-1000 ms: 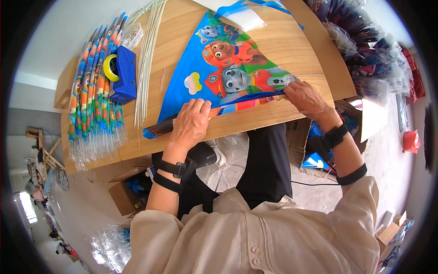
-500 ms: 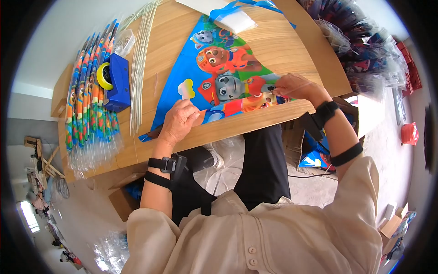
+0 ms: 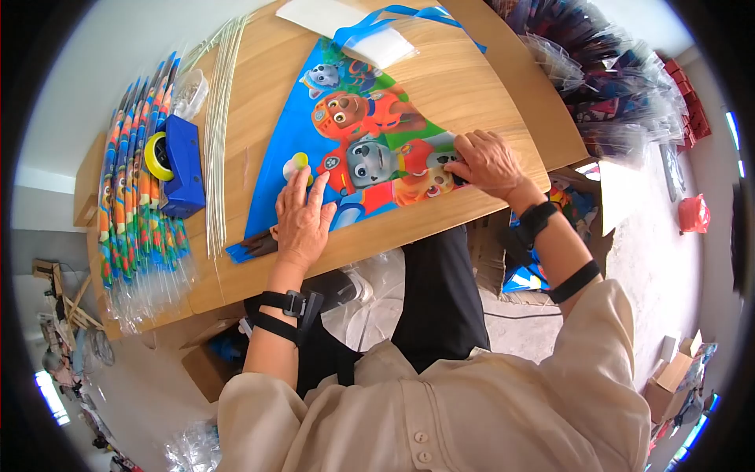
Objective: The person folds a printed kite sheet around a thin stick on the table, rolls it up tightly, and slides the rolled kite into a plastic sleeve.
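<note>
A blue kite [image 3: 275, 161] printed with cartoon dogs lies spread on the wooden table, its near edge close to the table's front. My left hand [image 3: 303, 222] rests flat on the kite's lower left part, fingers stretched and apart, holding nothing. At the kite's right corner my right hand [image 3: 489, 164] is closed, thumb and bent fingers pinching the printed sheet near its edge. The exact hold under those fingers is hidden. Blue ribbon [image 3: 370, 30] trails from the far end of the kite, across a white packet [image 3: 385, 49].
To the left are thin pale rods [image 3: 222, 141], a blue tape dispenser [image 3: 185, 169] with yellow tape, a clear container [image 3: 189, 94] and several rolled kites in plastic sleeves [image 3: 134, 189]. More plastic-wrapped bundles [image 3: 605, 79] lie at far right. A cardboard box [image 3: 491, 263] stands below the table.
My left hand has gone from bent, gathered fingers to lying flat and spread. My right hand has turned over and pressed down at the kite's right corner. The whole view has shifted slightly.
</note>
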{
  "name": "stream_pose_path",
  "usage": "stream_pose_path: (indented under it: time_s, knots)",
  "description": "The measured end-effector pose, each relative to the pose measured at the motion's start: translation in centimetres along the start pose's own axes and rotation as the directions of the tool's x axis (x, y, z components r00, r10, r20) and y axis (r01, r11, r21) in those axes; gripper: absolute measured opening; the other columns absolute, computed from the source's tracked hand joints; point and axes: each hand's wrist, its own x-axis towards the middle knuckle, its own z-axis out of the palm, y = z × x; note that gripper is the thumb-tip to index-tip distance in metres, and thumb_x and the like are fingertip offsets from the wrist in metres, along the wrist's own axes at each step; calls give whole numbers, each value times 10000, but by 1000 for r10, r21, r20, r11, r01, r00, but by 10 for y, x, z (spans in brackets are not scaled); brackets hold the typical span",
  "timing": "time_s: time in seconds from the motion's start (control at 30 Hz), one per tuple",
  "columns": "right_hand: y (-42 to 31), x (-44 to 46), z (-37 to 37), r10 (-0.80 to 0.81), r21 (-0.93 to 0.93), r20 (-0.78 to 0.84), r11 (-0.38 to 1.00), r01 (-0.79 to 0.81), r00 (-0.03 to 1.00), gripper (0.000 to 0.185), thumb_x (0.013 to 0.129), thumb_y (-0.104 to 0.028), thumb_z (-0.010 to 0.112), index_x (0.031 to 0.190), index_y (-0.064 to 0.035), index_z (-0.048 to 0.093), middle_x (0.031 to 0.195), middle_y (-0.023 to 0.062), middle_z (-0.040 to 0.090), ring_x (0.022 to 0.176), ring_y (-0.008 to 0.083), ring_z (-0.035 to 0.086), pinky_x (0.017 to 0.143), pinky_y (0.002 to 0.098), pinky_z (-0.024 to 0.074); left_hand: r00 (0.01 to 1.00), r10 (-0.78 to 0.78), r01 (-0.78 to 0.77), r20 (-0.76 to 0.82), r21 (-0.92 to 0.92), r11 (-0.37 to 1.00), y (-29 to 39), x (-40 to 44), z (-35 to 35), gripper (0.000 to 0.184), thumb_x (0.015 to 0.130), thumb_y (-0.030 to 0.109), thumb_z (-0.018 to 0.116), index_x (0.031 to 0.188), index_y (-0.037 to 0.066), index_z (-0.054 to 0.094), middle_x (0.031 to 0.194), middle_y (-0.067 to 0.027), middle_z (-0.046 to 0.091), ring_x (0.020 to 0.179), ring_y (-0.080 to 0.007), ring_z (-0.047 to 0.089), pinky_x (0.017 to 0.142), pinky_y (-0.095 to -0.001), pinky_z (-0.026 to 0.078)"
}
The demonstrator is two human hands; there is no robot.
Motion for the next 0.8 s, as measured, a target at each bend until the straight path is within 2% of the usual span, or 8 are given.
stream_pose_path:
  time_s: [0.1,0.13,0.37,0.53,0.63,0.7,0.73,0.8]
  knots:
    - [-5,-9,10,11,-43,-288,999,-24,958,575,851,-431,617,1295,-87,494,1297,132,534,1240,299,467,1007,444,357,998,-42,37,38,119,992,8,2,-1,554,950,330,507,1461,183,351,1513,-146,296,1411,-339,241,1118,-550,185]
    - [-3,-12,17,94,-5,-194,995,-97,976,638,893,-449,557,1418,-125,395,1457,127,383,1382,291,302,1122,507,198,996,-65,57,64,130,990,7,3,1,572,963,381,472,1484,208,310,1541,-145,249,1431,-345,198,1121,-587,140]
    - [25,-13,37,348,4,-155,936,-352,925,594,958,-467,414,1454,-146,344,1529,123,283,1430,291,222,1138,565,119,963,-267,249,31,278,928,10,3,8,602,960,438,453,1498,233,278,1572,-107,191,1436,-355,182,1103,-631,143]
    - [48,-18,45,635,137,-304,767,-627,711,563,965,-419,427,1452,-150,344,1539,104,274,1441,281,194,1114,602,120,971,-240,233,-7,266,935,14,4,4,635,929,429,519,1486,210,305,1554,-140,232,1420,-385,206,1078,-645,179]
    - [7,-16,23,411,123,-618,893,-433,671,517,929,-236,552,1377,-25,402,1475,180,354,1398,335,274,1132,507,184,970,-242,241,-21,213,947,16,4,-1,632,924,433,527,1471,188,327,1545,-148,243,1418,-390,204,1077,-648,164]
    - [-53,-5,23,143,201,-641,980,-15,754,488,783,-81,663,1248,-23,530,1383,195,453,1321,365,391,1108,527,270,970,-238,243,-50,189,951,16,3,1,628,924,435,527,1466,183,335,1542,-152,246,1416,-394,206,1079,-648,158]
    - [-81,-2,44,104,125,-447,991,-53,889,484,742,-112,690,1202,-35,560,1369,189,463,1306,354,413,1104,524,284,972,-227,236,-67,184,954,15,3,2,617,925,432,525,1460,183,344,1533,-162,256,1412,-398,212,1076,-650,161]
    - [-150,-2,20,-95,155,-366,975,162,926,539,703,-197,723,1208,-90,569,1391,159,454,1324,324,402,1109,516,280,969,-233,244,-83,172,954,13,2,4,615,925,431,527,1458,183,348,1528,-165,262,1410,-397,216,1075,-651,162]
